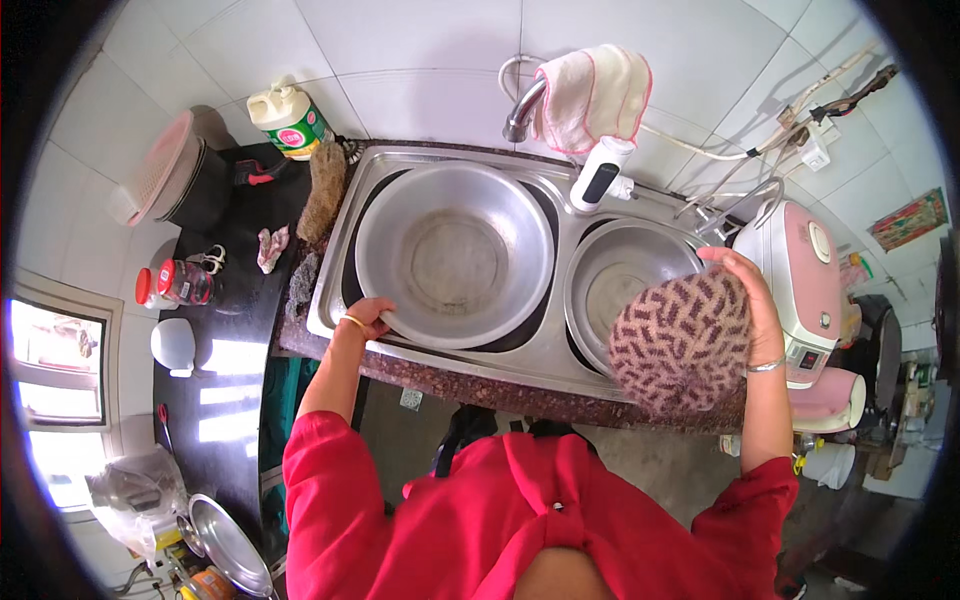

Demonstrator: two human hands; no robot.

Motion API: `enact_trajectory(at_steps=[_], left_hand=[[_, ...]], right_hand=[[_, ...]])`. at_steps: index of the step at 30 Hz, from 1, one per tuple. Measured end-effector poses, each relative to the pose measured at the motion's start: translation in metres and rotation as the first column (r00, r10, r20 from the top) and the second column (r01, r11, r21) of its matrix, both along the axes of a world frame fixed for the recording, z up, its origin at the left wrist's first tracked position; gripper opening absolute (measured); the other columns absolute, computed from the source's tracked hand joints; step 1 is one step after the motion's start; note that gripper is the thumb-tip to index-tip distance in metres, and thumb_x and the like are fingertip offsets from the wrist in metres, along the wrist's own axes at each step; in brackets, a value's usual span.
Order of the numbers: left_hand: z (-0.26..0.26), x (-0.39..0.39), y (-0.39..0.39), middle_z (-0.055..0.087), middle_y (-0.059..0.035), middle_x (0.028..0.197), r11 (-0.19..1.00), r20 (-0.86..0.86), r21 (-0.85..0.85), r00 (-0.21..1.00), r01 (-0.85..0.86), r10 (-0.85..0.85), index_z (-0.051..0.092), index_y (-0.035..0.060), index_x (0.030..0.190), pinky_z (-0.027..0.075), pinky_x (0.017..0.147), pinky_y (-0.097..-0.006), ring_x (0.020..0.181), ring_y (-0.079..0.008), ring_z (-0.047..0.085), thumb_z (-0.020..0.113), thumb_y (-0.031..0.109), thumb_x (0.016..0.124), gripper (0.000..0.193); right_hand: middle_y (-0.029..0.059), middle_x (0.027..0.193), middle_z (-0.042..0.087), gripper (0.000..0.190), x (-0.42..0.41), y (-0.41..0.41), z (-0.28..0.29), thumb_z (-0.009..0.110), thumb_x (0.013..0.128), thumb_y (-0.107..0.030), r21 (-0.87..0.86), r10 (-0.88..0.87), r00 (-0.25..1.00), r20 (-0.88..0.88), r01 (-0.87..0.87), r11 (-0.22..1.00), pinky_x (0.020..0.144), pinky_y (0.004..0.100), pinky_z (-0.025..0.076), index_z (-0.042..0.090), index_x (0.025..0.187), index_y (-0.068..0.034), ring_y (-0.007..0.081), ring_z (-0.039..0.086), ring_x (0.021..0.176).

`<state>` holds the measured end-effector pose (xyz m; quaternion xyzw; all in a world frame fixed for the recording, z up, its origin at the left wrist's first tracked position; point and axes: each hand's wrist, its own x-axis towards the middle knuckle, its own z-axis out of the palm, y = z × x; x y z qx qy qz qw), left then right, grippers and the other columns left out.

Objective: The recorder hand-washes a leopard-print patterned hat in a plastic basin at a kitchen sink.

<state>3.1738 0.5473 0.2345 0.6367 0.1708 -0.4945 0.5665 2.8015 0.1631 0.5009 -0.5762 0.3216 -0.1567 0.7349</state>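
A large aluminium basin sits in the left bowl of a double stainless-steel sink. My left hand grips its rim at the front left, with the fingers over the edge. In my right hand is a knitted hat, beige-pink with dark purple dashes. The hat hangs over the right sink bowl and the counter's front edge. It partly hides a smaller metal basin in that bowl. Both basins look bare inside, as far as they show.
A faucet with a draped towel and a white water heater unit rise behind the sink. To the right stands a pink-and-white rice cooker. A detergent jug, loofah and red-lidded jar stand left.
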Motion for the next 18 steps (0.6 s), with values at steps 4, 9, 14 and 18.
enact_trajectory(at_steps=[4,9,14,18], left_hand=[[-0.019,0.017,0.007,0.060,-0.0036,0.073,0.995,0.002,0.083,0.998,0.064,-0.065,0.058,0.0063,0.086,0.050,0.049,-0.0296,0.060,-0.0170,0.059,0.065,0.006,0.069,0.018],[0.003,-0.002,-0.018,0.058,-0.0057,0.067,0.960,0.291,0.280,0.951,0.023,-0.107,0.060,0.0020,0.078,0.042,0.038,-0.0289,0.052,-0.0189,0.054,0.071,0.009,0.064,0.019],[-0.010,0.007,-0.008,0.059,-0.0107,0.072,0.928,0.359,0.372,0.920,0.016,-0.159,0.059,-0.0046,0.080,0.045,0.041,-0.0331,0.056,-0.0209,0.056,0.071,0.010,0.062,0.026],[-0.003,0.005,-0.020,0.060,-0.0130,0.076,0.952,0.340,0.307,0.935,-0.013,-0.097,0.058,-0.0067,0.087,0.049,0.046,-0.0356,0.061,-0.0246,0.059,0.069,0.011,0.063,0.032]], right_hand=[[0.0073,0.079,0.062,0.031,0.006,0.005,-0.002,0.052,0.082,-0.021,0.051,0.017,0.999,0.027,-0.018,0.999,0.065,0.0246,0.052,0.057,0.102,0.002,0.0128,0.061,0.070],[0.0069,0.078,0.062,0.031,0.011,0.017,-0.006,0.052,0.082,-0.022,0.066,-0.080,0.997,0.018,0.079,0.995,0.066,0.0249,0.052,0.057,0.101,0.002,0.0132,0.062,0.071],[0.0068,0.076,0.062,0.031,0.013,0.025,-0.009,0.052,0.082,-0.021,0.100,-0.005,1.000,0.025,0.003,0.995,0.064,0.0242,0.051,0.056,0.102,0.002,0.0129,0.062,0.069],[0.0071,0.076,0.062,0.031,0.006,0.029,-0.014,0.051,0.083,-0.020,0.140,-0.027,1.000,0.017,0.024,0.990,0.062,0.0237,0.051,0.056,0.102,0.003,0.0133,0.062,0.067]])
